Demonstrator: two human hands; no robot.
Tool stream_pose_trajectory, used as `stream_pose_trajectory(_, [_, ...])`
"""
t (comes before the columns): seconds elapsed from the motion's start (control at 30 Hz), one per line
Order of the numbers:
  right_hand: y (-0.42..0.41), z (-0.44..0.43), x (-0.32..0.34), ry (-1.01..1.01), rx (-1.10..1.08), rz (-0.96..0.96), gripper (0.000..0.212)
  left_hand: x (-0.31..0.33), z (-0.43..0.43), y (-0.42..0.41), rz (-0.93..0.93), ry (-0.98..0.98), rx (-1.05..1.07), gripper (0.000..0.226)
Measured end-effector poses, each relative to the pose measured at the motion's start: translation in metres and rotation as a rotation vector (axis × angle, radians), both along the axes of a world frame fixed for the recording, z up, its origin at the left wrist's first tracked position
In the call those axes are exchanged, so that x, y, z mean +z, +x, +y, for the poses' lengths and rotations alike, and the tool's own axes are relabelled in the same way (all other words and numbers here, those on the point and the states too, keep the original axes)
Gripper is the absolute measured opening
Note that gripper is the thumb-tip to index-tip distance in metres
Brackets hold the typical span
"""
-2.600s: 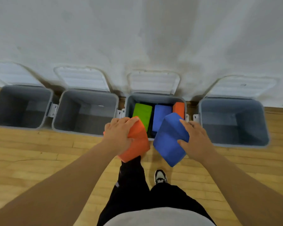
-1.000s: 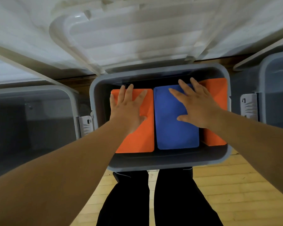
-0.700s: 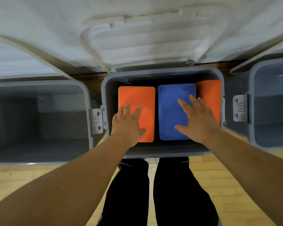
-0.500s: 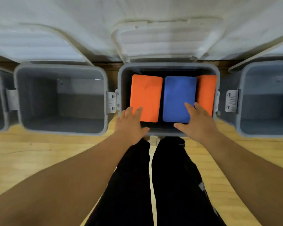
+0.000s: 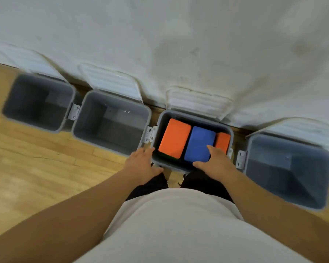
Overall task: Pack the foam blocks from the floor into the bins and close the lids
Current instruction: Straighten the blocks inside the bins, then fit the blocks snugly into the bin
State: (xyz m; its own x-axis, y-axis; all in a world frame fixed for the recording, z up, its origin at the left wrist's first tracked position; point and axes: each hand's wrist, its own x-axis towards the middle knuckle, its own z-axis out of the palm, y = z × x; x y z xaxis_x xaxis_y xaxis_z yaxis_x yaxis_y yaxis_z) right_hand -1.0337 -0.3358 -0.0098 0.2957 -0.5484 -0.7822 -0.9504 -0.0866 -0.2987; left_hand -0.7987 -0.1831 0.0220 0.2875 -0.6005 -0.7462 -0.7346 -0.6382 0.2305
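Both hands have come off the blocks and back to the near rim. The left grip (image 5: pixel 141 164) hangs spread and empty at the bin's (image 5: pixel 160 120) 7 o'clock corner. The right grip (image 5: pixel 215 160) is spread over the blue block's (image 5: pixel 198 143) 5 o'clock edge. The blue block and the orange block (image 5: pixel 175 138) lie flat inside. The lid (image 5: pixel 198 103) stands open at 12 o'clock, and closing it looks next.

Soft, even indoor light is washing the scene, leaving the white wall (image 5: pixel 198 44) bright and the wood floor (image 5: pixel 36 168) gleaming faintly. Shadows are pooling inside the grey bins (image 5: pixel 122 133), with a small glint showing on one inner wall. Motion blur is smearing the whole frame, the far-left bin most. Wide-angle distortion is bowing the row of bins and stretching the lower corners.
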Motion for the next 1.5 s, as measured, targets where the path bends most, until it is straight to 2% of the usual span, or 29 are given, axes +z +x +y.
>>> stream_pose_trajectory(0.13, [-0.013,-0.024,0.011,-0.032,0.209,0.005,0.109,0.014,0.021,-0.034,-0.031,-0.012,0.259,0.087])
stream_pose_trajectory(0.3, [-0.033,-0.046,0.017,-0.045,0.481,0.095,0.113,0.02,0.065,-0.105,0.027,0.001,0.612,0.084])
stream_pose_trajectory(0.47, [-0.012,-0.018,0.015,-0.026,0.793,0.141,0.109,0.017,0.135,-0.177,0.069,0.04,0.964,0.084])
stream_pose_trajectory(0.63, [0.026,0.072,0.01,-0.028,1.218,0.171,0.11,0.02,0.226,-0.266,0.079,0.056,1.436,0.084])
stream_pose_trajectory(0.8, [0.029,0.199,0.01,-0.001,1.629,0.192,0.111,0.023,0.289,-0.403,0.106,0.066,1.935,0.083])
stream_pose_trajectory(0.97, [-0.036,0.337,0.018,0.017,1.996,0.187,0.109,0.021,0.305,-0.555,0.12,0.044,2.348,0.08])
stream_pose_trajectory(1.1, [-0.124,0.443,0.033,0.147,2.203,0.103,0.1,0.015,0.316,-0.662,0.186,-0.009,2.638,0.078])
stream_pose_trajectory(1.23, [-0.204,0.527,0.043,0.18,2.29,0.035,0.094,0.012,0.344,-0.746,0.241,-0.054,2.781,0.073])
stream_pose_trajectory(1.37, [-0.262,0.581,0.042,0.161,2.314,0.104,0.094,0.008,0.382,-0.804,0.279,-0.1,2.834,0.07])
stream_pose_trajectory(1.5, [-0.281,0.61,0.039,0.071,2.294,0.164,0.089,0.005,0.435,-0.825,0.357,-0.19,2.815,0.067])
